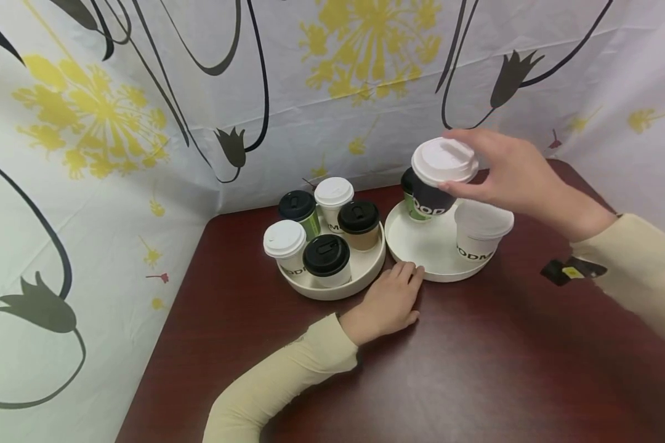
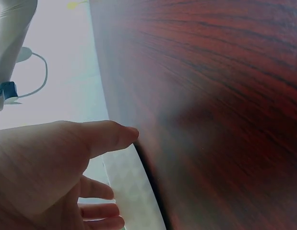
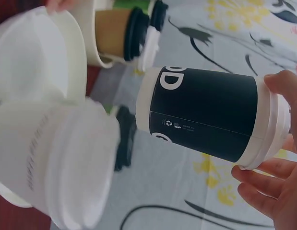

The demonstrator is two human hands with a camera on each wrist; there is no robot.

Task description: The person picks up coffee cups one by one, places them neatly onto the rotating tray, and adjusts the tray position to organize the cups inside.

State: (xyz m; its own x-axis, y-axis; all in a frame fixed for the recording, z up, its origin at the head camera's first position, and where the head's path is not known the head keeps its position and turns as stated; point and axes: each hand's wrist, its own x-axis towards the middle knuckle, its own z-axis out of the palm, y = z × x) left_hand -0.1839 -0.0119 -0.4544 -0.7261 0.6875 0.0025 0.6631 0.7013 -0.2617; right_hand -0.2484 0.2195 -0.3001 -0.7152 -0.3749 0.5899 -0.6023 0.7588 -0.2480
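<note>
My right hand point(image 1: 510, 172) grips a paper coffee cup point(image 3: 201, 115) by its white lid point(image 1: 443, 157), thumb and fingers around the rim. The cup has a dark sleeve with white letters and hangs above the right round white tray point(image 1: 421, 249). On that tray stand a white cup point(image 1: 479, 234) and a green cup point(image 1: 415, 212) with a black lid, partly hidden behind the held cup. My left hand point(image 1: 388, 301) lies low with its fingers extended at the front, where the two trays meet. The left wrist view shows its fingers beside a tray's pale wall point(image 2: 134, 187).
The left round tray point(image 1: 332, 294) carries several lidded cups, among them a brown cup point(image 1: 360, 231) and a black-lidded white one point(image 1: 328, 261). Both trays stand on a dark red wooden table point(image 1: 449, 363). A patterned cloth point(image 1: 288, 111) hangs right behind them.
</note>
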